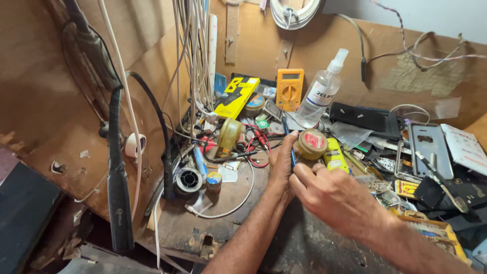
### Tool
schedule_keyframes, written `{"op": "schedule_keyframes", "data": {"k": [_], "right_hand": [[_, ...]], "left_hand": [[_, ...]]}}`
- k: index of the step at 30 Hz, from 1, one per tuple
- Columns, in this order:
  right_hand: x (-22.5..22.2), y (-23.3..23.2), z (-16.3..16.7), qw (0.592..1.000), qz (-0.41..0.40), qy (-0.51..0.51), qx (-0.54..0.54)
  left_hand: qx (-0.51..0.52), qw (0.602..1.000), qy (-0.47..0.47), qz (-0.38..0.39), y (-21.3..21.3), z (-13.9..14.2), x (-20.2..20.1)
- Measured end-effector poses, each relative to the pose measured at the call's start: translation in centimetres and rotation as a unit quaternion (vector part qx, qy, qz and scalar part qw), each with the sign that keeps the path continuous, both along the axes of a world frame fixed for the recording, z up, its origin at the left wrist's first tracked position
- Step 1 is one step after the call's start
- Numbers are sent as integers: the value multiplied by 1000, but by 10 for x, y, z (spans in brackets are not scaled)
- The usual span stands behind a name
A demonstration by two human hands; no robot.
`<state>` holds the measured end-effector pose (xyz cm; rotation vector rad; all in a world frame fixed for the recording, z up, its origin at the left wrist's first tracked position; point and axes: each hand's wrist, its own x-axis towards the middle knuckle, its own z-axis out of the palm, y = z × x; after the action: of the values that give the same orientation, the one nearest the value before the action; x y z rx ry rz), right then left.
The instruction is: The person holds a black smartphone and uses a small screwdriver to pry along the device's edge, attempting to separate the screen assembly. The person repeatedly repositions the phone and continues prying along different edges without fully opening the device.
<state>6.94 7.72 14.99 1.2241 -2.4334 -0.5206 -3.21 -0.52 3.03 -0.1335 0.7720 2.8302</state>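
Both hands meet at the middle of the cluttered surface [223,198], and the step in hand looks like fine tool work with a thin dark-and-blue tool [289,144], probably a soldering iron or a probe. The left hand [282,161] has its fingers closed around the tool's shaft, tip pointing away toward the back of the surface. The right hand [329,195] is curled just beside it, fingers together; whether they pinch something small I cannot tell, since the knuckles hide it. Just past the fingertips sits 1 small round tin with a red-and-cream lid [312,143], touching or nearly touching a yellow tube [334,155]. A clear spray bottle [321,91] and a yellow multimeter [289,89] stand further back. Any further move here seems to call for a steady tip and short, careful motion, given the red wires [257,147] and loose parts crowding close.
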Motion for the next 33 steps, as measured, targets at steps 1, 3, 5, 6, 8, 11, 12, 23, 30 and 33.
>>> {"op": "schedule_keyframes", "data": {"k": [1,3,5,6,8,11,12,23,30,33], "right_hand": [[1,2,-1,1000,-8,5,-11],[6,8,-5,999,-25,9,-35],[8,16,-11,998,-23,21,-53],[9,20,-15,997,-21,27,-63],[10,29,-24,994,-11,50,-95],[9,35,-40,985,-4,73,-155],[8,37,-45,981,-3,79,-177],[-2,73,-82,866,-283,-39,-411],[-19,69,-83,909,-270,64,-310],[-15,57,-73,910,-154,116,-367]], "left_hand": [[-1,1000,11,1,0,1,1],[-31,999,21,23,-2,1,2],[-66,997,7,32,-4,2,2],[-87,996,-10,29,-5,3,3],[-107,994,-26,27,-5,5,3],[-114,992,-31,40,-5,7,3],[-116,992,-35,44,-5,7,2],[-43,994,-95,10,-4,-12,-14],[27,993,-116,-21,-16,-7,-18],[29,992,-120,-29,-16,-9,-21]]}}
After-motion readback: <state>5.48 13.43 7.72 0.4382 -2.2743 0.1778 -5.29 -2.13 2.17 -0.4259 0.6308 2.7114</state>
